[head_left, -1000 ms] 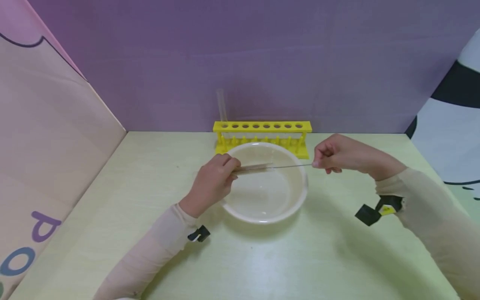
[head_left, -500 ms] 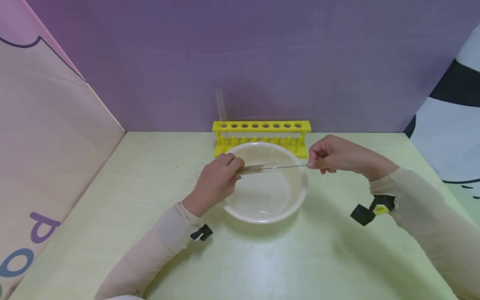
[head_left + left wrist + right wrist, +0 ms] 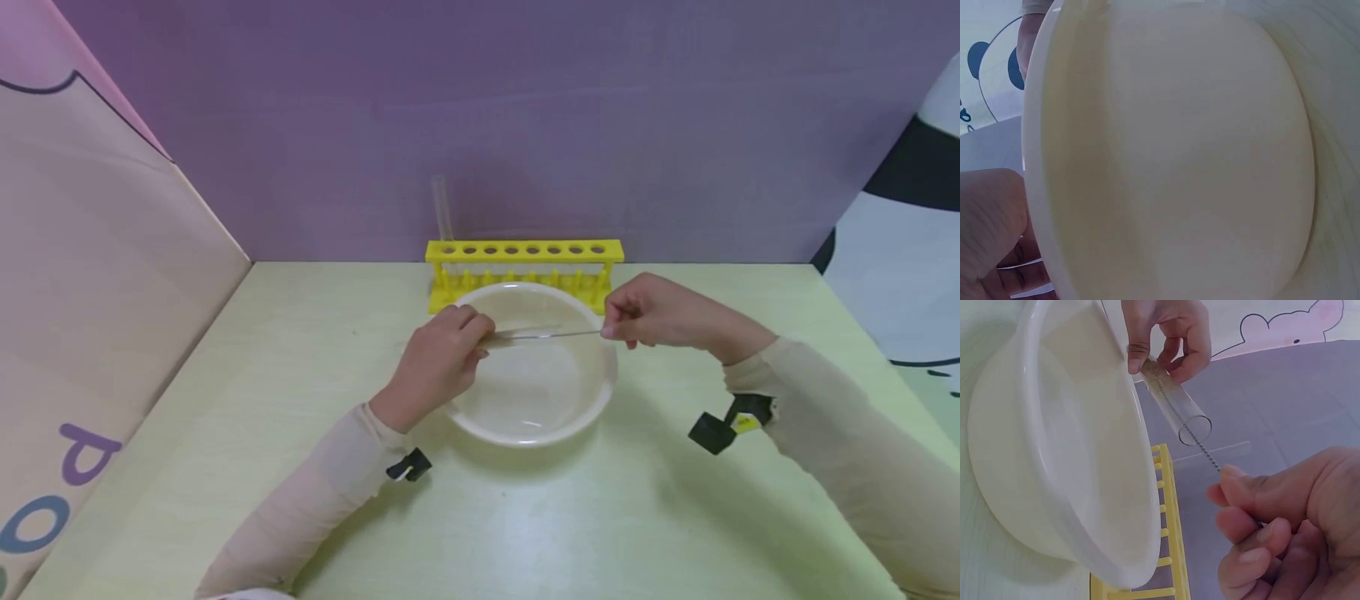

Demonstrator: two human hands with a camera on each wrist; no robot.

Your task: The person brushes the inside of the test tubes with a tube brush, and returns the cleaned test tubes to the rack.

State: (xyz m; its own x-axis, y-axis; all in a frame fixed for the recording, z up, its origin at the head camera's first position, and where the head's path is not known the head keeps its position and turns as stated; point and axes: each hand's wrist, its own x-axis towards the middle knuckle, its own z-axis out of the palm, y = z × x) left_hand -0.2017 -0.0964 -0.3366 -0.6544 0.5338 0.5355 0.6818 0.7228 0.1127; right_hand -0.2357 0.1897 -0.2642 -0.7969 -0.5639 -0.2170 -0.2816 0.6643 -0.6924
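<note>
Over the white basin (image 3: 532,436), my left hand (image 3: 438,354) holds a clear glass test tube (image 3: 1188,411) lying nearly level, its mouth facing right. A test tube brush with a twisted wire handle (image 3: 1200,445) runs into that mouth, its tan bristles (image 3: 1155,372) deep in the tube near the left fingers. My right hand (image 3: 656,312) pinches the wire's outer end between thumb and forefinger, just right of the basin's rim. In the left wrist view the basin fills most of the picture, and only part of the left hand (image 3: 991,225) shows.
Right behind the basin stands a yellow test tube rack (image 3: 525,251) with a row of holes. Another clear test tube (image 3: 441,204) stands in its leftmost hole. A purple backdrop (image 3: 525,125) rises at the table's back edge, with printed panels at both sides.
My right hand has moved left toward the left hand, pushing the brush deeper into the tube. My left hand has shifted slightly right. Basin and rack stay put.
</note>
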